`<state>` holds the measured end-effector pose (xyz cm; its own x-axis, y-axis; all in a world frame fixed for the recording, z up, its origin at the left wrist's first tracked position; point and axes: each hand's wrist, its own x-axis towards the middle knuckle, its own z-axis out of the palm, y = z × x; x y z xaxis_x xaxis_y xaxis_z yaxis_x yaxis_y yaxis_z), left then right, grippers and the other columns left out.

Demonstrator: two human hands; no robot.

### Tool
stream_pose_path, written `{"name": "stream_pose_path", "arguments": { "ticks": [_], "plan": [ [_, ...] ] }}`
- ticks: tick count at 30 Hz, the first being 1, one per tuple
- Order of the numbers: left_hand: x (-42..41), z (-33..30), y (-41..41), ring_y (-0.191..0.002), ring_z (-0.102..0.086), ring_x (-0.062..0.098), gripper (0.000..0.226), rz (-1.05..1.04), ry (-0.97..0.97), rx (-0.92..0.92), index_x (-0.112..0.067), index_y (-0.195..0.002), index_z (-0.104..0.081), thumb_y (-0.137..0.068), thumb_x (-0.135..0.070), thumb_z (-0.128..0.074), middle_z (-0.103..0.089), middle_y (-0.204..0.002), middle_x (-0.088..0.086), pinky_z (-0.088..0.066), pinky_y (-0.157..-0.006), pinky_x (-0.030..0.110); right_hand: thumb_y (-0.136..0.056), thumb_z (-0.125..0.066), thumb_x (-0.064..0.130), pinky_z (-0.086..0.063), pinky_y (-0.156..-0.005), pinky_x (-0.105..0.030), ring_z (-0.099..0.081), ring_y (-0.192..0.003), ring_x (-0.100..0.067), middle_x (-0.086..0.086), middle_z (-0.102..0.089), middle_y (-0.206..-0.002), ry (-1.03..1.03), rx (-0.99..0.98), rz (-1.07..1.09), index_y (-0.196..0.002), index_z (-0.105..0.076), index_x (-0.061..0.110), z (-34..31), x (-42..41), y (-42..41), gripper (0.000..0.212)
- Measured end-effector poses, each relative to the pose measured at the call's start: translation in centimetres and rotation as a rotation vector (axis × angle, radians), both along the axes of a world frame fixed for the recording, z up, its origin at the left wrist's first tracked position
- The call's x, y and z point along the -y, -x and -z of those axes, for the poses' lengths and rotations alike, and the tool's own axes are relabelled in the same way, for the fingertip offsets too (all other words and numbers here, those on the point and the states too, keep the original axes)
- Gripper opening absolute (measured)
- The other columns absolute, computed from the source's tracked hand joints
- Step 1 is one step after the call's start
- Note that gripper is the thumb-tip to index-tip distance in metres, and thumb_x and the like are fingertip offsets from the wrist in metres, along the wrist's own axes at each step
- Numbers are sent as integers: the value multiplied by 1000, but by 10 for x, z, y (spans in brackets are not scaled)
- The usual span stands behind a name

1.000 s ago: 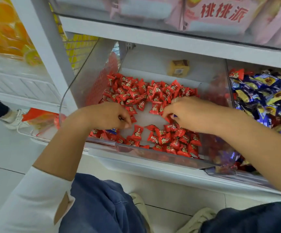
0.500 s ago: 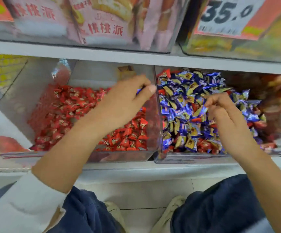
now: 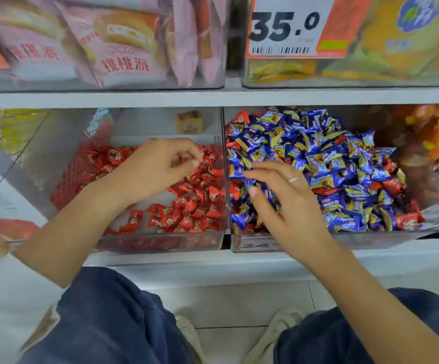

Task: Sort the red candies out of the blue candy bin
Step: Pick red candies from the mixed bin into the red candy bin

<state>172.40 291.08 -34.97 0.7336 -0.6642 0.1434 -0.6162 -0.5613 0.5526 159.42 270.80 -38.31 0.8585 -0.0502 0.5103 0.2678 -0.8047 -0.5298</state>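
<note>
A shop shelf (image 3: pixel 213 98) fills the view, with clear bins side by side under a row of pink snack packs (image 3: pixel 123 43) and a price tag (image 3: pixel 286 24) reading 35.0. The person crouches before it, knees and shoes on the tiled floor (image 3: pixel 239 303).

The red candy bin (image 3: pixel 160 243) sits on the left and the blue candy bin (image 3: pixel 344 239) just beside it on the right, a clear wall between them, so a stray sweet needs only a short carry over the divider. Red candies (image 3: pixel 407 223) lie scattered among the blue candies (image 3: pixel 318 164), some at the front right corner, some along the left wall and one at the back left; judging by these, the sorting is far from finished.

The left hand (image 3: pixel 158 169) hovers over the red heap with its fingers curled and fingertips drawn together near the thumb; whether it pinches a sweet I cannot tell. The right hand (image 3: pixel 281 200), wearing a ring, reaches into the blue bin with fingers spread and relaxed over the wrappers, grasping nothing plainly visible, probably feeling for the next red one.
</note>
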Motion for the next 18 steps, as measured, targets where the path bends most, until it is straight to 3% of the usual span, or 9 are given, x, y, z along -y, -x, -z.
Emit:
{"name": "stream_pose_path", "arguments": {
  "ticks": [2, 3, 6, 9, 11, 14, 16, 18],
  "plan": [
    [-15, 16, -4, -80, -57, -14, 19, 184, -311, -61, -30, -101, -72, -83, -24, -71, -67, -91, -18, -41, -77, 6, -92, -49, 37, -43, -100, -33, -51, -118, -20, -6, -54, -131, 65, -65, -100, -122, -61, 15, 13, -23, -3, 39],
    [-16, 26, -5, -89, -58, -10, 25, 299, -438, -85, -33, -105, -71, -81, -28, -72, -67, -102, -18, -44, -85, 14, -91, -49, 40, -46, -95, -33, -52, -118, -21, -5, -47, -139, 111, -102, -113, -126, -59, 17, 18, -31, -5, 43],
    [-11, 52, -10, -113, -54, 8, 44, 553, -532, -115, -34, -119, -64, -76, -29, -74, -56, -129, -10, -46, -93, 33, -87, -54, 34, -48, -68, -26, -58, -105, -22, -3, -34, -150, 226, -135, -77, -126, -58, 20, 27, -39, -12, 42],
    [-7, 73, -19, -136, -31, 22, 64, 659, -642, 117, -39, -135, -48, -75, -32, -71, -32, -151, 1, -40, -103, 38, -86, -53, 28, -43, -59, -24, -60, -95, -22, -2, -30, -152, 256, -134, -52, -125, -57, 21, 28, -38, -12, 40],
    [-10, 85, -26, -138, -27, 32, 67, 750, -689, 363, -37, -139, -41, -77, -41, -65, -33, -150, 6, -42, -102, 48, -86, -50, 29, -42, -55, -23, -59, -91, -22, -2, -28, -153, 257, -146, -49, -124, -57, 21, 29, -39, -13, 39],
    [-17, 95, -40, -127, -44, 39, 50, 841, -693, 544, -31, -132, -52, -83, -40, -51, -49, -138, 12, -49, -93, 49, -88, -46, 30, -33, -55, -20, -59, -87, -21, -1, -29, -152, 277, -146, -42, -123, -58, 19, 31, -40, -14, 38],
    [-22, 94, -56, -119, -54, 37, 42, 769, -687, 646, -27, -124, -60, -86, -31, -41, -56, -131, 12, -55, -82, 47, -89, -44, 32, -32, -56, -20, -59, -89, -23, -1, -28, -152, 272, -141, -46, -122, -59, 19, 32, -40, -14, 38],
    [-38, 91, -74, -120, -53, 36, 45, 672, -706, 633, -26, -124, -61, -88, -35, -34, -53, -135, 12, -55, -80, 48, -90, -44, 33, -35, -55, -22, -58, -95, -25, -1, -28, -152, 260, -138, -51, -122, -59, 18, 34, -39, -14, 38]
  ]
}}
